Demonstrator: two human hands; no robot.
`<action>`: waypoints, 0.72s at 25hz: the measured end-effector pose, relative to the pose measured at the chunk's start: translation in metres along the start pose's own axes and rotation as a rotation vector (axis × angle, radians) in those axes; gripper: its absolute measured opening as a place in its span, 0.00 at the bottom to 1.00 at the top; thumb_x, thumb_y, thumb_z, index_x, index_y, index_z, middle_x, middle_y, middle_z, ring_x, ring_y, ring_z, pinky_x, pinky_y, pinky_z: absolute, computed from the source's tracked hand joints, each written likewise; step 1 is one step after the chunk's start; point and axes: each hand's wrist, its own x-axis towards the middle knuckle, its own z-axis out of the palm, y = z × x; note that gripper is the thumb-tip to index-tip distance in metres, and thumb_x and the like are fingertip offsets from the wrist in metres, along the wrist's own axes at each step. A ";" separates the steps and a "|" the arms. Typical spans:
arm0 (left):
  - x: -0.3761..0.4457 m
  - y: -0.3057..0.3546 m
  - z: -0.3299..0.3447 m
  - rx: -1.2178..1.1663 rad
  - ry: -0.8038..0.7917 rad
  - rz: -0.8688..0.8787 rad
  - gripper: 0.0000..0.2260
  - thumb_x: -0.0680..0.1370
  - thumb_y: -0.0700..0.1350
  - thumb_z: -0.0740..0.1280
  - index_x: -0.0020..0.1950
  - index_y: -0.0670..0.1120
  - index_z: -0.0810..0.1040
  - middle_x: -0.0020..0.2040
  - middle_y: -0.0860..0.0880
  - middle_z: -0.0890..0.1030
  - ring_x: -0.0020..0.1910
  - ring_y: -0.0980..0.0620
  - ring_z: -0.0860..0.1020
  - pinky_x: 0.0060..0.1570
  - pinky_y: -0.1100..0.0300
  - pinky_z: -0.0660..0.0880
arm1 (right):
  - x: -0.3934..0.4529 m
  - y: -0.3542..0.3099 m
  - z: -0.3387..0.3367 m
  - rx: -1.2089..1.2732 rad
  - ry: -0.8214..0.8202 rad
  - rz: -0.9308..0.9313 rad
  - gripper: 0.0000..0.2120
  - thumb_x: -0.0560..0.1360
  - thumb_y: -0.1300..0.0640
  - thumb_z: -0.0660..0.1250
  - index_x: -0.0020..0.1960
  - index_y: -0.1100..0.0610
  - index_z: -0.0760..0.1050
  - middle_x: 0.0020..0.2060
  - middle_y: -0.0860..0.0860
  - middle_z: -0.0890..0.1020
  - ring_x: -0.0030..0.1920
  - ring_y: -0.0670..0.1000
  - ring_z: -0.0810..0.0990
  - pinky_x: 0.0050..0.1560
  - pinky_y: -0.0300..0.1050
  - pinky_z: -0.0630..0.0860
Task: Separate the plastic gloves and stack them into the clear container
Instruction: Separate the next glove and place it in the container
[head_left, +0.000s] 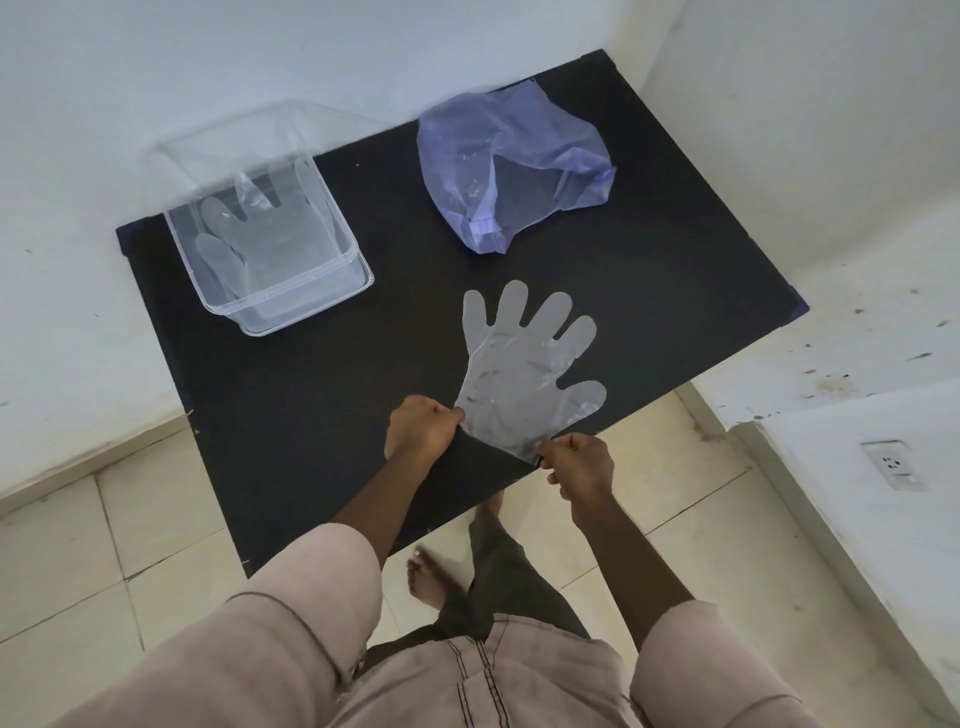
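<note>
Near black table's front edge, both hands pinching translucent plastic glove's cuff; clear rectangular container already holding some; blue bag remaining.

Table top seen as matt black, finely textured, no shine. Glove on it made of thin translucent plastic film, slightly crinkled, faint sheen. Container formed of clear rigid plastic, glossy at rim; more filmy gloves seen inside. Bag of thin bluish plastic, wrinkled, semi-transparent. Sleeves of pale woven cloth, matt. Floor tiles smooth, slightly glossy. Wall painted, matt, scuffed.
</note>
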 end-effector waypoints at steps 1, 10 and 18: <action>-0.003 0.004 -0.002 -0.099 -0.011 -0.036 0.10 0.71 0.48 0.71 0.41 0.41 0.83 0.39 0.43 0.84 0.34 0.48 0.79 0.39 0.55 0.77 | -0.001 0.000 0.001 -0.073 -0.009 -0.110 0.10 0.71 0.52 0.73 0.43 0.58 0.77 0.39 0.54 0.82 0.37 0.51 0.79 0.37 0.40 0.78; -0.027 0.034 -0.014 -0.610 -0.257 -0.356 0.06 0.72 0.46 0.71 0.36 0.46 0.81 0.34 0.50 0.79 0.32 0.54 0.72 0.33 0.60 0.69 | -0.018 0.004 0.012 -0.752 0.095 -0.631 0.36 0.64 0.43 0.76 0.67 0.53 0.69 0.65 0.55 0.75 0.64 0.60 0.74 0.64 0.58 0.71; -0.031 0.033 -0.017 -0.701 -0.319 -0.382 0.05 0.73 0.47 0.71 0.39 0.47 0.82 0.35 0.51 0.81 0.34 0.54 0.74 0.32 0.60 0.71 | -0.006 -0.006 0.006 -0.611 0.242 -0.738 0.11 0.72 0.51 0.64 0.46 0.57 0.81 0.43 0.54 0.84 0.43 0.55 0.79 0.46 0.49 0.79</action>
